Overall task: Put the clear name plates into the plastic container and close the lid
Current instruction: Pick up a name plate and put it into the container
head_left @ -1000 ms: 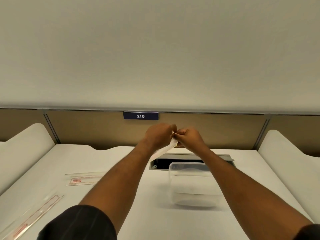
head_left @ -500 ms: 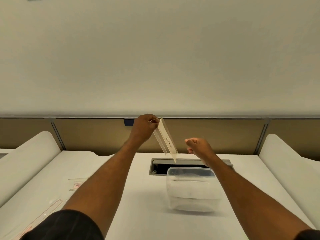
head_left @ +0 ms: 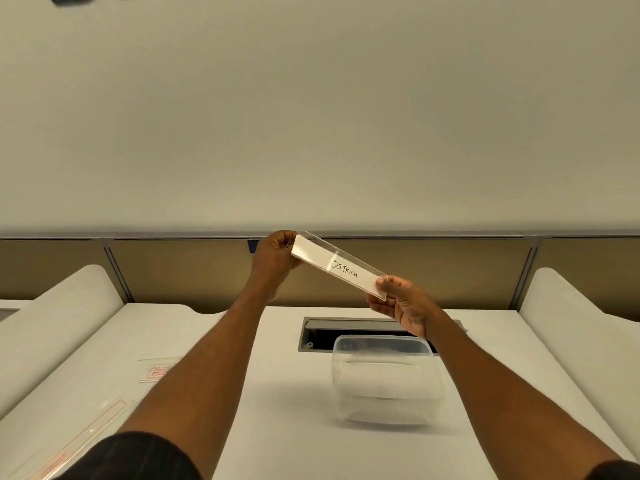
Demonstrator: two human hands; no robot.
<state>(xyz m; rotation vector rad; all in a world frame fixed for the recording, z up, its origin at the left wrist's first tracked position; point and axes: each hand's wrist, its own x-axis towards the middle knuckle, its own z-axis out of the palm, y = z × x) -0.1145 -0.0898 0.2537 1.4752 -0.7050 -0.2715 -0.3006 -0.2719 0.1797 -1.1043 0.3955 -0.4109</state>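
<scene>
Head view: clear name plate (head_left: 341, 268) marked OSTRICH held aloft above the open plastic container (head_left: 387, 377), left hand (head_left: 275, 259) and right hand (head_left: 398, 299) each pinching one end. Likely risks: slipping from fingertip grip; jamming across the rim if lowered flat.

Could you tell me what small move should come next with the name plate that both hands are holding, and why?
Probably lower the name plate toward the open plastic container. The left hand and right hand pinch its ends in the air, above and behind the container, which has no lid on.
</scene>
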